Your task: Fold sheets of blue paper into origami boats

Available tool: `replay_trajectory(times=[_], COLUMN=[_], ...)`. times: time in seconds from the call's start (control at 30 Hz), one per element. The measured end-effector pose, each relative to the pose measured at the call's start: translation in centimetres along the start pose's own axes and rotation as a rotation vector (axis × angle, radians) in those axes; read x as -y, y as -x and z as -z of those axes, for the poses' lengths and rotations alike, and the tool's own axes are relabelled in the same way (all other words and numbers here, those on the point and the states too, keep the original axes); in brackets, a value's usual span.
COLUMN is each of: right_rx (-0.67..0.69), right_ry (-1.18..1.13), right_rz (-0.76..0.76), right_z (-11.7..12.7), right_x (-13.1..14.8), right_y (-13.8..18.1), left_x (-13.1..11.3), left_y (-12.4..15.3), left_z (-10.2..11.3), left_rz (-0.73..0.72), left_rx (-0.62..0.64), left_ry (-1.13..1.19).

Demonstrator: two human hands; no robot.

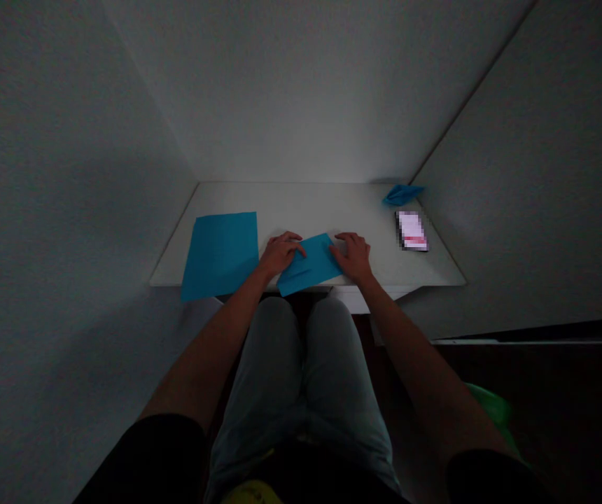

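A blue sheet of paper (316,262), seemingly folded, lies tilted at the front of the white table, its near corner reaching the edge. My left hand (281,253) rests on its left side, fingers stretched out and partly over the paper. At the paper's right edge is my right hand (352,256), fingers spread, the thumb side touching the sheet. Left of my left hand lies a larger blue sheet (222,252), flat, its lower edge hanging past the table's front.
A folded blue paper shape (402,194) sits at the table's back right corner. Just in front of it is a phone (411,231) with a lit, blurred screen. Walls enclose the white table (301,203). Something green (490,406) is on the floor at right.
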State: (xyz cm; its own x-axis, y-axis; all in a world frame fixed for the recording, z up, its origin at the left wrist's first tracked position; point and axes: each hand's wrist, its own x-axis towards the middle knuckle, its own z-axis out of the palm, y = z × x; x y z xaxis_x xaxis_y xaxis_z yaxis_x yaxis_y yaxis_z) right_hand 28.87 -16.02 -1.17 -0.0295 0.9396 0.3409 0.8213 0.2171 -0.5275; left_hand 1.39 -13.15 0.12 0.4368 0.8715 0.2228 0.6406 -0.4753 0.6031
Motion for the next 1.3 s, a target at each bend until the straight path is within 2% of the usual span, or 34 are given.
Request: replay_trajectory(times=[0.23,0.43,0.63,0.77,0.9,1.07,1.2,1.3], right_rx=[0.03,0.069,0.084,0.137,0.193,0.23,0.232,0.198], right_ry=[0.116,0.107,-0.065,-0.218,-0.097,0.039,0.069,0.084], right_rz=[0.044,0.061,0.062,0.143,0.178,0.174,0.159,0.124], right_z=[-1.1,-0.9,0.1,0.7,0.8,0.8,0.8,0.7], right_x=[-0.2,-0.2,-0.2,-0.4,0.0,0.7,1.0,1.2], right_y=[0.1,0.1,0.0,-0.3,-0.3,0.0,0.1,0.1], left_x=[-0.6,-0.3,0.0,-0.1,-0.3,-1.0,-1.4,-1.3], left_y=[0.6,0.4,0.3,0.3,0.2,0.6,0.7,0.6], left_z=[0.3,-0.1,-0.6,-0.7,-0.5,0.0,0.3,0.3], left_rz=[-0.022,0.047,0.046,0.057,0.065,0.063,0.017,0.028], left_rx=[0.031,-0.053,-0.069,-0.083,-0.089,-0.024,0.003,-0.023], left_ry=[-0.037,-0.092,-0.101,-0.099,-0.148,-0.23,-0.2,-0.146])
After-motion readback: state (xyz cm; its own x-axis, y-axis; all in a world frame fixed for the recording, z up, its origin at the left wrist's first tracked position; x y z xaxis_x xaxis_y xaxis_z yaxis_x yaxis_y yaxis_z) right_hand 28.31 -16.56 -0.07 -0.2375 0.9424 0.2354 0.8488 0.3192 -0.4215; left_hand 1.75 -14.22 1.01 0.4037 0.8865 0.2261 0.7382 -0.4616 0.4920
